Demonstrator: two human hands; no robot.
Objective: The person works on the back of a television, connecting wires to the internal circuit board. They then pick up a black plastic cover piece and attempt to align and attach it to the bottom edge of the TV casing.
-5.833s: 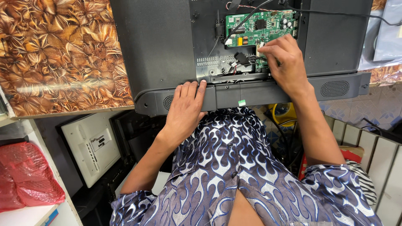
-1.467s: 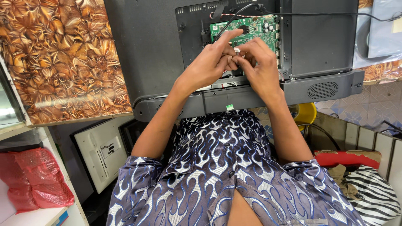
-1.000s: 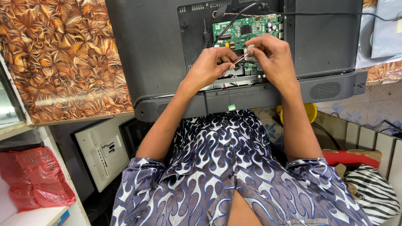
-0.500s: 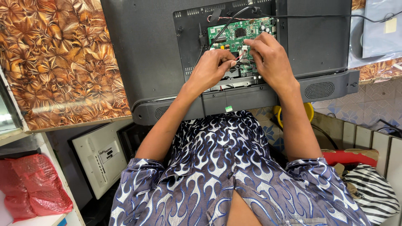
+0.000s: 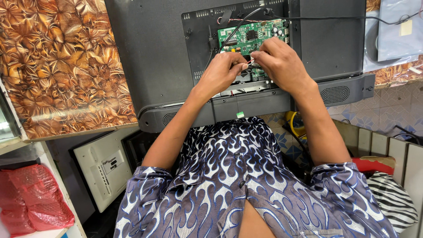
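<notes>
A dark flat screen set [image 5: 154,66] lies face down on the patterned worktop, its back panel open over a green circuit board [image 5: 253,37]. My left hand [image 5: 220,72] and my right hand [image 5: 280,61] meet just below the board. Both pinch a small connector with thin red and white wires [image 5: 249,63] between their fingertips. A black cable [image 5: 335,18] runs from the top of the board off to the right. My palms hide the lower part of the board.
A brown leaf-patterned worktop [image 5: 57,66] carries the set. Below it stand a white panel [image 5: 103,169], red plastic wrap [image 5: 35,202] at the lower left, a yellow object [image 5: 297,125], and a red and a striped item [image 5: 392,194] at the lower right.
Early on, my hands lay flat on the set's lower edge. They then came together at the board, and over the last second they stay pinching the small wired connector, shifting only slightly.
</notes>
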